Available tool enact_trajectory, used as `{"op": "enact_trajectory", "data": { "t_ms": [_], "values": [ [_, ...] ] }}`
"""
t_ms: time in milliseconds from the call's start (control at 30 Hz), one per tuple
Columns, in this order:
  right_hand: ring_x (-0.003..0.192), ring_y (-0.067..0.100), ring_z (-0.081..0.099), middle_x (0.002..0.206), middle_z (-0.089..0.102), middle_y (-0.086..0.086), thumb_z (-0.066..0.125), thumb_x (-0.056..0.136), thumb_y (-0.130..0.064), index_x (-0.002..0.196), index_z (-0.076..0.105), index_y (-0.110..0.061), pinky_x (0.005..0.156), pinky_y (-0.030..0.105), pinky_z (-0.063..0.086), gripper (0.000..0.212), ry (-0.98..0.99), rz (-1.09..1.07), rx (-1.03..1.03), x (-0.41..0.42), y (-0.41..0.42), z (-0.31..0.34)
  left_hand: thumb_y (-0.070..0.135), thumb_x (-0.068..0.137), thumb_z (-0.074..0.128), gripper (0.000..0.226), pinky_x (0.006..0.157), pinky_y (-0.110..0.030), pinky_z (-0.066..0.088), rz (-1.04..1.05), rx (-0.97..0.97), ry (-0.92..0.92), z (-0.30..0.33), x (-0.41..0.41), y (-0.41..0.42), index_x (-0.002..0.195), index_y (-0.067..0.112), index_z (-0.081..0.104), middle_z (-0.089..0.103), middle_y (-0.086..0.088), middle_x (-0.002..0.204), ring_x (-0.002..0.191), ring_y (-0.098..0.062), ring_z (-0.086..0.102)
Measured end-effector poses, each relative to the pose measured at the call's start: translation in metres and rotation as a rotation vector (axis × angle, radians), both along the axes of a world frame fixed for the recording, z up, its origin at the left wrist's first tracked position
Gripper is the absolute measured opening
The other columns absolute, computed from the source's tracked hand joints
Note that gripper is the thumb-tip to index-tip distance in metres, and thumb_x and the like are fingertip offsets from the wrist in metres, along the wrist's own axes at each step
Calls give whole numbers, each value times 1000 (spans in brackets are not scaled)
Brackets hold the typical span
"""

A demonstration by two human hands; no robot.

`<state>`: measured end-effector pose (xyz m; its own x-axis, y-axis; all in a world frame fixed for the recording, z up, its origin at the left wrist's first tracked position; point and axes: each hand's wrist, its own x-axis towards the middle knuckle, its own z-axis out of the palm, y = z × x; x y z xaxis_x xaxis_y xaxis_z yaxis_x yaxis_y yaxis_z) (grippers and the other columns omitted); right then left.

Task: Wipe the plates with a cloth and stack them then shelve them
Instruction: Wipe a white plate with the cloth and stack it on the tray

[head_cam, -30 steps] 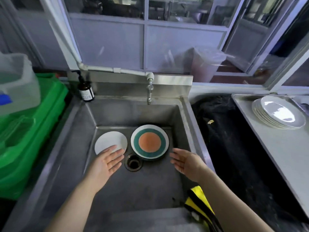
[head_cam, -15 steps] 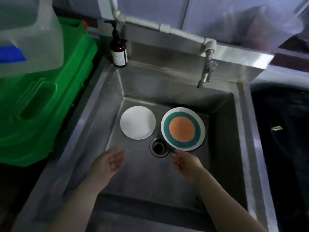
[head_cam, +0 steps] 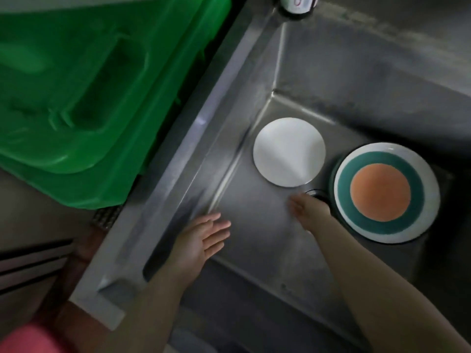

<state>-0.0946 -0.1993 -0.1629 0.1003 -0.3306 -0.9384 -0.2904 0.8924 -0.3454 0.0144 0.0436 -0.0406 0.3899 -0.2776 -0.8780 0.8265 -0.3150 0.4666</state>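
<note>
Left hand [head_cam: 201, 240]: fingers straight and loosely spread, palm turned inward, holding nothing, hovering over the near-left floor of the sink [head_cam: 254, 225]. Right hand [head_cam: 309, 210]: fingers extended toward the left and blurred, so cannot tell whether they are spread or together; nothing visibly held. It sits over the drain [head_cam: 316, 193], just beside the near-left rim of the coloured plate [head_cam: 382, 192]; contact with that rim cannot be confirmed.

Change over the last second: the right hand has closed in from the near right onto the drain area between the two plates, while the left hand has drawn back toward the near-left wall, away from the white plate [head_cam: 289, 151]. The view has also swung down and left; the green crate [head_cam: 76, 98] now fills the far left.

Plates: both lie flat on the sink floor, white one left, coloured one right, close but apart, neither lifted.

Judgement: first pick-up is being set up, likely of the coloured plate. No cloth in view, so wiping has not begun; stacking and shelving remain.
</note>
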Motion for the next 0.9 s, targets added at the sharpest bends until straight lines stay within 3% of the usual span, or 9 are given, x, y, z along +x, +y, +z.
{"op": "enact_trajectory", "data": {
  "t_ms": [33,167,300,500,700,900],
  "values": [
    [54,14,51,71,52,11,58,86,6,68,50,-9,46,21,47,25,15,-47,-19,6,-4,-4,16,101,38,27,84,-35,49,-13,9,-1,-1,0,1,116,17,61,73,-6,110,100,-19,70],
    [67,20,62,94,65,13,62,91,-6,76,56,-5,78,37,56,16,68,-171,-67,29,-19,-12,11,100,42,26,82,-31,50,-84,30,-60,-5,2,3,114,19,62,74,-4,107,98,-18,71],
    [84,27,67,101,66,10,72,84,-13,96,57,-8,80,43,57,20,113,-196,-76,44,-25,-8,12,98,47,23,84,-30,50,-105,41,-103,-4,5,1,112,20,63,75,-1,104,96,-17,71],
    [72,18,60,87,59,1,76,81,-16,80,52,-18,71,31,56,24,141,-194,-92,54,-20,1,11,98,46,23,84,-30,50,-73,40,-91,0,8,-3,111,19,63,75,-2,102,94,-17,72],
    [60,14,52,82,61,6,61,85,4,88,56,-12,46,20,37,17,-52,-131,25,54,-16,23,10,98,45,24,84,-30,51,-93,-1,-100,11,8,-5,111,18,64,75,-2,101,93,-16,72],
    [63,25,63,61,57,6,46,91,-4,97,53,-7,39,17,41,10,-151,-71,19,34,-3,68,11,99,43,26,82,-31,49,-167,-84,-126,31,9,-6,113,20,64,75,-1,104,96,-16,71]
  ]
}}
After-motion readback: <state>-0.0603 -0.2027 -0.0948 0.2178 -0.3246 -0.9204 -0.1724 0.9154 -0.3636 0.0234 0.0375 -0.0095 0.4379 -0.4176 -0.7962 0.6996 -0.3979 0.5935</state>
